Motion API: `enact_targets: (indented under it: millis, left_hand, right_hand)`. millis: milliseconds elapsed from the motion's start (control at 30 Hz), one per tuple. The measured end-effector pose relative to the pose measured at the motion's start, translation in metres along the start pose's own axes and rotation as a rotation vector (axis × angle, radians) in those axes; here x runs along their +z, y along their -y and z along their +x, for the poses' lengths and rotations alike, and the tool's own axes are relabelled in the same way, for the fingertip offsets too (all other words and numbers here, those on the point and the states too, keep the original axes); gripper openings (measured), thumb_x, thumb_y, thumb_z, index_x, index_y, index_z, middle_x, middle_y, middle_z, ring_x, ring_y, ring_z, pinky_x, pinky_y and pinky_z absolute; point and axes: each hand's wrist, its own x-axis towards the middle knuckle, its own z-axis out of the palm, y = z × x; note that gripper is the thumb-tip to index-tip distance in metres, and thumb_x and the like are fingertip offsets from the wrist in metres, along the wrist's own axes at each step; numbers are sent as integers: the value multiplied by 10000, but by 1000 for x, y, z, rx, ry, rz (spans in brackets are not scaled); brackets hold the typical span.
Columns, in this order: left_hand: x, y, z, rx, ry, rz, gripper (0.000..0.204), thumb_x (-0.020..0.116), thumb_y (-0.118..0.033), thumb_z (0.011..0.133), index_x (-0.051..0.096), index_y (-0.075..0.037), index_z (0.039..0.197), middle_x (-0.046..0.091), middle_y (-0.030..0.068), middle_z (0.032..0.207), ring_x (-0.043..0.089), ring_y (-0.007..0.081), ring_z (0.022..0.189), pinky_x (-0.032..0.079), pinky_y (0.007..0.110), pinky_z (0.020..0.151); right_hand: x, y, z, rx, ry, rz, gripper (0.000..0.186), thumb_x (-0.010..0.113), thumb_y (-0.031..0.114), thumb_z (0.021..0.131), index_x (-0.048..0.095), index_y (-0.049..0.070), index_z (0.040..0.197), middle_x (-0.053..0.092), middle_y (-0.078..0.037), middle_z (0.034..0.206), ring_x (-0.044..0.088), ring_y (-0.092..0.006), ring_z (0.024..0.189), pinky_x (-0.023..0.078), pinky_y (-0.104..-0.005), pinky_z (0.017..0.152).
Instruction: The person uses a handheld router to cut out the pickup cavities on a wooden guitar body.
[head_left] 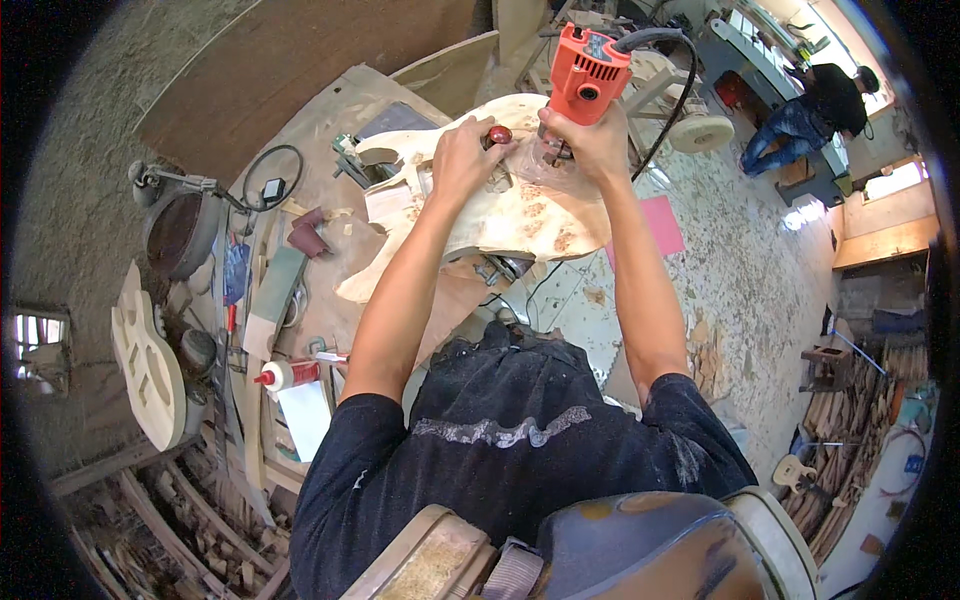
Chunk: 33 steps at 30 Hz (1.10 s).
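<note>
My right hand (pixel 597 148) grips an orange power router (pixel 592 70) at the lower part of its body, with a thick black cord leaving its top. My left hand (pixel 463 158) is closed at the router base's red knob (pixel 499 134). The router's clear base (pixel 545 165) rests on a pale wooden guitar body (pixel 565 215) with burl patches and cut-out horns. The body lies across the bench, over metal parts partly hidden beneath it. The router's bit cannot be made out.
The bench (pixel 340 270) holds sandpaper (pixel 306 237), a glue bottle (pixel 291 375) and wood strips. A guitar-shaped board (pixel 145 360) stands at left. A co-worker (pixel 805 115) in dark clothing is by a long machine at upper right. Wood pieces (pixel 845 460) are stacked at right.
</note>
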Motion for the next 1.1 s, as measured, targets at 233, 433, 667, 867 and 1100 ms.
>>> enact_targets:
  millis: [233, 433, 667, 867, 1100]
  left_hand:
    - [8, 12, 2, 95, -89, 22, 370, 799, -368, 827, 735, -48, 1002, 706, 205, 944, 679, 409, 887, 513, 497, 794]
    - [5, 5, -2, 99, -78, 11, 309, 760, -304, 837, 729, -37, 990, 713, 210, 954, 682, 416, 913, 519, 497, 812]
    - [5, 11, -2, 100, -104, 18, 287, 741, -280, 835, 743, -57, 1015, 717, 203, 978, 681, 424, 924, 521, 501, 829]
    - [5, 13, -1, 91, -62, 62, 359, 744, -317, 886, 761, -67, 1144, 724, 191, 1186, 688, 417, 1027, 531, 466, 888]
    - [14, 24, 1, 172, -107, 125, 341, 745, -324, 885, 776, -72, 1113, 684, 196, 1289, 656, 399, 1185, 526, 432, 994]
  right_hand:
    - [1, 12, 1, -21, 11, -11, 317, 857, 330, 762, 730, 57, 861, 744, -27, 753, 708, -144, 704, 554, -325, 695]
    - [-5, 10, 3, 43, 78, 13, 400, 875, 287, 756, 694, 1, 971, 728, -57, 857, 685, -153, 741, 553, -324, 717]
    - [0, 3, 6, -44, 28, 27, 330, 865, 321, 767, 718, 44, 869, 742, -31, 754, 697, -130, 695, 553, -313, 692]
    - [0, 5, 6, -16, 21, 26, 362, 873, 338, 756, 727, 40, 900, 753, -42, 783, 708, -138, 715, 560, -320, 706]
    - [4, -3, 11, -51, -9, -33, 353, 870, 344, 743, 736, 56, 898, 749, -35, 772, 715, -162, 732, 561, -338, 719]
